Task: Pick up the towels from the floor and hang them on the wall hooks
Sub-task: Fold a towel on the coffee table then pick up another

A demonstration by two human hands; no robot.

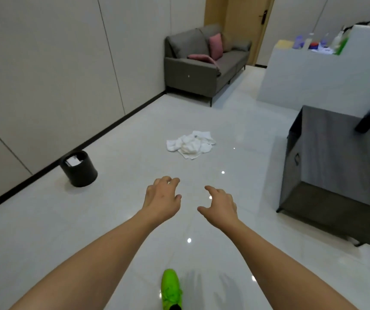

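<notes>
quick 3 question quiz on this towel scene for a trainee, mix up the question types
1. True or false: the towels are already hanging on a hook.
2. Which thing stands by the wall to the left of the towels? A) bin B) chair C) lamp
3. Fill in: the left hand and right hand hold ____.

Key
1. False: they lie in a heap on the floor.
2. A: the black bin.
3. Nothing: both reach forward with fingers loosely curled, short of the towels.
</notes>
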